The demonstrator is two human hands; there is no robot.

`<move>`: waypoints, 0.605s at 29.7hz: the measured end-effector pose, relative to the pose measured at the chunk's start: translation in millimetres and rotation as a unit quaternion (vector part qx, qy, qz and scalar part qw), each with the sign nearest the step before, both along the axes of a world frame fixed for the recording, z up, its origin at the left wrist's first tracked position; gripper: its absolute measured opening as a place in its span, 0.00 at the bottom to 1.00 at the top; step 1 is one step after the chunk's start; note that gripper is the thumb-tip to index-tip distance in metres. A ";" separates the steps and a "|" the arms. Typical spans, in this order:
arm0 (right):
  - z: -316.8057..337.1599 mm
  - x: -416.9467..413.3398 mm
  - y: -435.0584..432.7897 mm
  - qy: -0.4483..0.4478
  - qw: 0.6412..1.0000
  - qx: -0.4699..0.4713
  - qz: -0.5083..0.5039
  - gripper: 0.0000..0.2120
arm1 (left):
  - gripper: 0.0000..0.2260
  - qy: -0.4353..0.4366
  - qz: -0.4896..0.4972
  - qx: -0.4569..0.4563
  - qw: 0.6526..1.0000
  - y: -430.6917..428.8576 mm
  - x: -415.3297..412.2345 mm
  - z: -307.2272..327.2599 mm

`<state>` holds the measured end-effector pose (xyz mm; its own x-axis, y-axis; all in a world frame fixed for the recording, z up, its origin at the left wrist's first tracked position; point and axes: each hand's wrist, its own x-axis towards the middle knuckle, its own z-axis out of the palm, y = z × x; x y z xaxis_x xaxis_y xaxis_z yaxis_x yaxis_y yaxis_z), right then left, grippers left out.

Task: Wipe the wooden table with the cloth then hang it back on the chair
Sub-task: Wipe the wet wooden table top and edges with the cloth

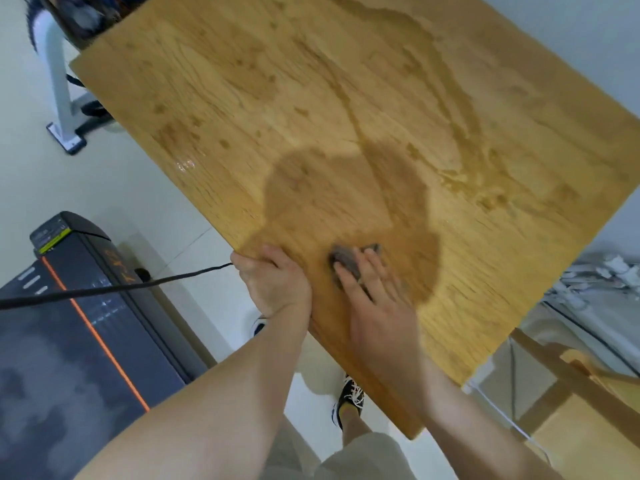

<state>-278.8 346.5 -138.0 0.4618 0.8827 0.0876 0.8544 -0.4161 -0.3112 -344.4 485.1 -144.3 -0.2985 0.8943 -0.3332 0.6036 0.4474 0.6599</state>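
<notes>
The wooden table [311,98] fills most of the view, its top streaked with wet marks and a dark damp patch near the front. My right hand [374,306] lies flat on a small grey cloth [346,259], pressing it onto the tabletop inside the damp patch; only the cloth's far end shows past my fingers. My left hand [273,278] grips the table's near left edge, thumb side on top. The wooden chair [571,386] stands at the lower right, partly under the table's corner.
A dark treadmill [79,323] with an orange stripe lies on the floor at left, a black cable [121,287] running over it toward the table. A white metal stand [59,84] is at the upper left. Grey bedding [602,289] lies at right. My shoes show below.
</notes>
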 end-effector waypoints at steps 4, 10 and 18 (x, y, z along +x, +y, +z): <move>1.2 31.4 -2.5 0.028 0.953 0.006 -0.302 0.26 | 0.23 -0.039 0.002 -0.028 0.999 1.3 -2.1 5.6; -10.3 -84.2 96.2 0.015 0.988 -0.007 -0.155 0.22 | 0.24 -0.129 -0.106 -0.142 0.976 37.3 -40.4 7.7; 1.3 -55.9 55.5 0.013 0.849 0.030 -0.527 0.24 | 0.30 0.007 -0.409 -0.287 0.866 105.2 -73.7 27.7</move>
